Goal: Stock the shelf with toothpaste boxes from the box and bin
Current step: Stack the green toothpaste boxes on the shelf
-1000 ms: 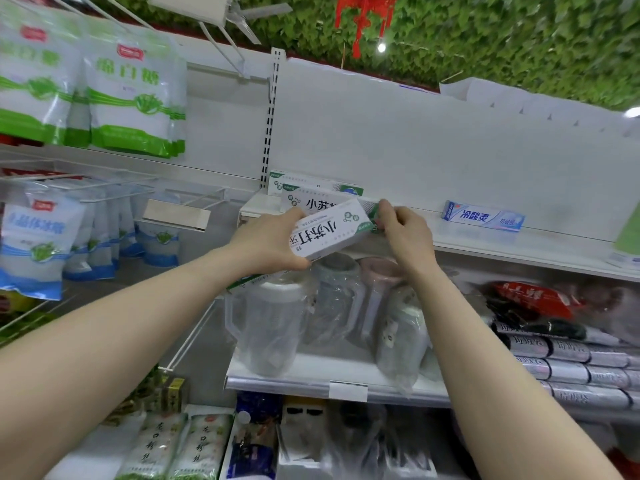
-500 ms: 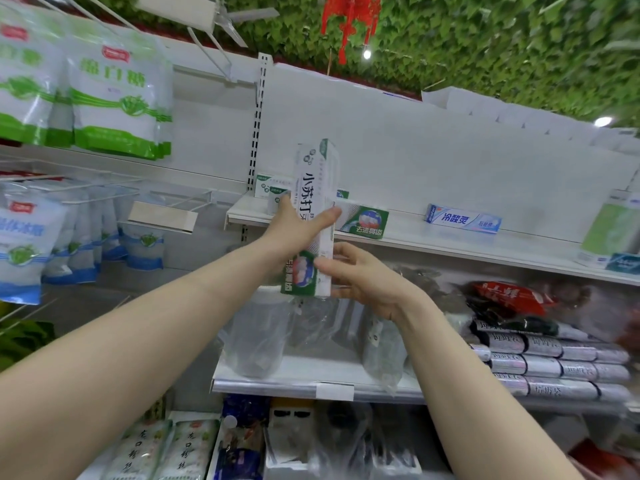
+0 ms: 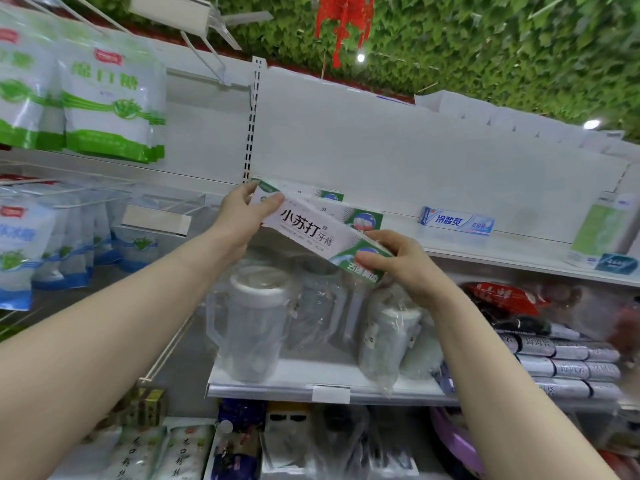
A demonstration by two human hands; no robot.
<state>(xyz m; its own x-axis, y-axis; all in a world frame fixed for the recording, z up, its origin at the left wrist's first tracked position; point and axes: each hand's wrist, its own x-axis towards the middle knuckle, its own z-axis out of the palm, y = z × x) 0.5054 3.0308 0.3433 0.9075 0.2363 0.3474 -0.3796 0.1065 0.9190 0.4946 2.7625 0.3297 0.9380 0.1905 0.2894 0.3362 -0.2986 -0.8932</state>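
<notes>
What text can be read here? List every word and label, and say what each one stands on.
"小苏打 牙膏": held toothpaste box.
"冷酸灵": blue toothpaste box lying on the shelf.
Too blurred to read: the print on the hanging green bags, the silver packs, and the held box's green end.

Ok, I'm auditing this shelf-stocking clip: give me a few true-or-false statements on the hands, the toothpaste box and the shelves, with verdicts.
1. Both the left hand and right hand grip the white-and-green toothpaste box. True.
2. The held box stands upright. False: it slants, left end higher.
3. A blue toothpaste box lies on the shelf, apart from both hands. True.
4. Cans stand beneath the held box. False: wrapped clear pitchers stand there, on the lower shelf.
</notes>
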